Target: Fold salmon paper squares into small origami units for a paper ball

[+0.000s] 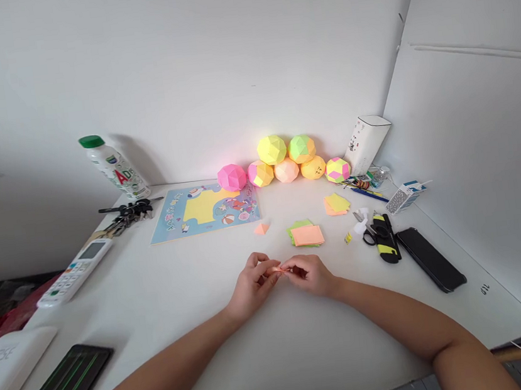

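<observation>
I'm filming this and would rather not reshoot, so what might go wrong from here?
The small orange paper, pinched between the left hand and right hand, might bend crookedly or slip.

The upper yellow ball, perched on other balls, could roll down if the desk is bumped.

The loose folded piece just beyond the hands might get brushed aside.

Bare desk [180,277] left of my fingers [269,264], wide lane! Beyond them, folded paper piece [261,228], note stack [307,236] block; farther right, cutter [386,243], black slab [431,259].
</observation>
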The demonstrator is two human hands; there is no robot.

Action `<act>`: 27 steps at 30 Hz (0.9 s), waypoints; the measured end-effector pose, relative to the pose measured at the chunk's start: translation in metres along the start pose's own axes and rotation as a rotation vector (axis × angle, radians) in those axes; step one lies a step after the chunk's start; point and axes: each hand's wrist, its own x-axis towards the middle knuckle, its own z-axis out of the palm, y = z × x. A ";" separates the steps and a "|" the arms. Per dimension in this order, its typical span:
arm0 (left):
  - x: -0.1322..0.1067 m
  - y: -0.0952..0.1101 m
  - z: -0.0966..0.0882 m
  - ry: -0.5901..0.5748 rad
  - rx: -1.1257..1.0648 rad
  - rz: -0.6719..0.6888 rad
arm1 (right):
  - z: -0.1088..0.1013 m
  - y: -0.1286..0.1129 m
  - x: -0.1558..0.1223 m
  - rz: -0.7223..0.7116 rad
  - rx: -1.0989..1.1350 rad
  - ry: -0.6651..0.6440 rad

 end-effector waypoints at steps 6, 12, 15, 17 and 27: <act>0.000 -0.004 0.000 -0.018 0.025 0.079 | -0.002 -0.001 0.001 0.038 0.024 -0.011; 0.001 -0.005 0.000 -0.024 -0.041 0.057 | -0.003 0.000 0.002 0.128 0.061 -0.019; 0.001 -0.001 -0.002 -0.027 -0.086 0.017 | -0.005 -0.002 0.004 0.167 0.092 -0.032; 0.001 0.001 -0.002 -0.030 -0.108 0.005 | -0.006 -0.003 0.005 0.193 0.116 -0.044; 0.001 0.003 -0.005 -0.065 -0.140 -0.064 | -0.005 0.001 0.003 0.259 0.230 -0.015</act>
